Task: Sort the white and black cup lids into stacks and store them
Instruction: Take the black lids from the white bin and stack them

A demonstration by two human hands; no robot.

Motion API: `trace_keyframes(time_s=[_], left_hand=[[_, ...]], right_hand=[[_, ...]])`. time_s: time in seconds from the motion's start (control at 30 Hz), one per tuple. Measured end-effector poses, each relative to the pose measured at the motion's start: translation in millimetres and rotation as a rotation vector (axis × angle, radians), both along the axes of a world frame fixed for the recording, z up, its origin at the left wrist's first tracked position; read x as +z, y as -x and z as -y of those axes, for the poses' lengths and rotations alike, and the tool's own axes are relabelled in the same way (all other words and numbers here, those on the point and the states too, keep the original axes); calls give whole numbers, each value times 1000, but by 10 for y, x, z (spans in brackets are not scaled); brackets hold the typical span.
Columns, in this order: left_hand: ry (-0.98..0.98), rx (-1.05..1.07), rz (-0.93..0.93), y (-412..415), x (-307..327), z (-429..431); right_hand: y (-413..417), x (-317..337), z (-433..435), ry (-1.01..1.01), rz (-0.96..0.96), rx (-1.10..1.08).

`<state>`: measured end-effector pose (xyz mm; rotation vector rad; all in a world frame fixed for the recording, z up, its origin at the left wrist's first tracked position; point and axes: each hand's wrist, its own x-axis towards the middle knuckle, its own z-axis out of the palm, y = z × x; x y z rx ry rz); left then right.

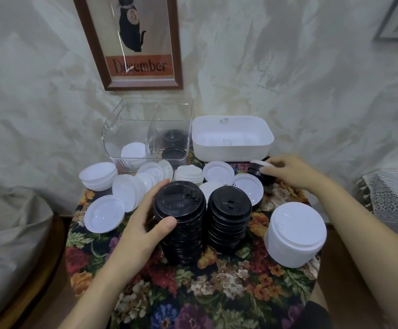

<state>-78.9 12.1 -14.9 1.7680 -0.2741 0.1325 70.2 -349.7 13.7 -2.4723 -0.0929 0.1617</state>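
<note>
Two tall stacks of black lids stand mid-table. My left hand (pixel 147 216) grips the left black stack (pixel 180 224) near its top, thumb in front and fingers behind. The shorter black stack (pixel 229 219) stands just right of it. My right hand (pixel 288 172) reaches to the far right and pinches a white lid (pixel 262 163) lying over black lids (pixel 258 173). A white stack (pixel 295 233) stands at the right edge. Loose white lids (pixel 131 193) lie scattered at the back left.
A clear divided bin (pixel 145 131) at the back holds a few white lids and black lids in separate halves. An empty white tub (pixel 232 138) sits right of it. The small round table has a floral cloth (pixel 193 293). A wall rises close behind.
</note>
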Motion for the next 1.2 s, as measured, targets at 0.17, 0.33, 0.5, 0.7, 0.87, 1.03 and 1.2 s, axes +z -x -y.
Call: trace_keyframes(time_s=[0.17,0.33,0.5,0.7,0.87,1.03,1.2], left_hand=[[0,0,-1,-2,1,-1],[9,0,-6,2,5,10],[6,0,-6,0,1,7],[7,0,-3,4,-6,6],[12,-4,-15,-9,4,11],[16,-2,-11,-17,-9,11],[14,-6,-5,-23,-10,5]], right_hand=[[-26,60,-33,-218,-41,-43],[-17,-33,8,-383,-164,-139],[-19,-87,106,-398,-140,-268],[120,-109,188,-227,-136,-188],[94,-195,260,-223,-31,-182],[101,-168,227,-75,-107,-58],[75,-185,239,-34,-224,44]])
